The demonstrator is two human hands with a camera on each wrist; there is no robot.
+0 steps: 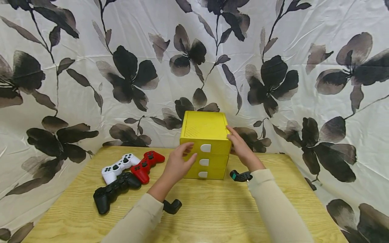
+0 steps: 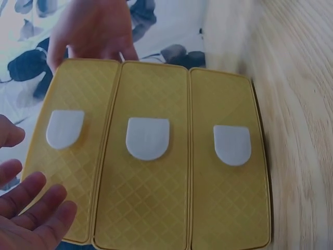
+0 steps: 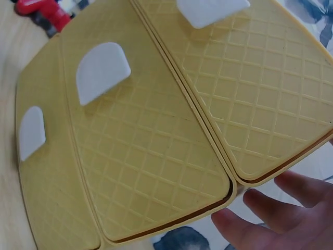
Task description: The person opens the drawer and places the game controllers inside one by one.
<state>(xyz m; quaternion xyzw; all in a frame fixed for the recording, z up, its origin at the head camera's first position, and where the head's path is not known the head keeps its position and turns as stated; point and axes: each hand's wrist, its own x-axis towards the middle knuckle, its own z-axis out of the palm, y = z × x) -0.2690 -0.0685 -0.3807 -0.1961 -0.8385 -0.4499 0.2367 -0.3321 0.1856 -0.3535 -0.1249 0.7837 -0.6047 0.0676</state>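
A yellow box of three stacked drawers [image 1: 206, 126] stands upright at the back of the table, each drawer front bearing a white rounded pull tab [image 2: 148, 138]. All three drawers sit closed. My right hand [image 1: 242, 147] rests against the box's right side, fingertips at its upper edge; in the right wrist view its fingers [image 3: 281, 208] lie along that side. In front of the upper left part of the box, my left hand [image 1: 179, 161] holds nothing, its fingers loosely bent and spread. The left wrist view shows those fingers [image 2: 44, 200] close to the top drawer's front.
Left of the box on the wooden table [image 1: 212, 209] lie three game controllers: a white one [image 1: 120, 165], a red one [image 1: 147, 165] and a black one [image 1: 115, 190]. Flower-patterned cloth [image 1: 194, 67] hangs behind the table.
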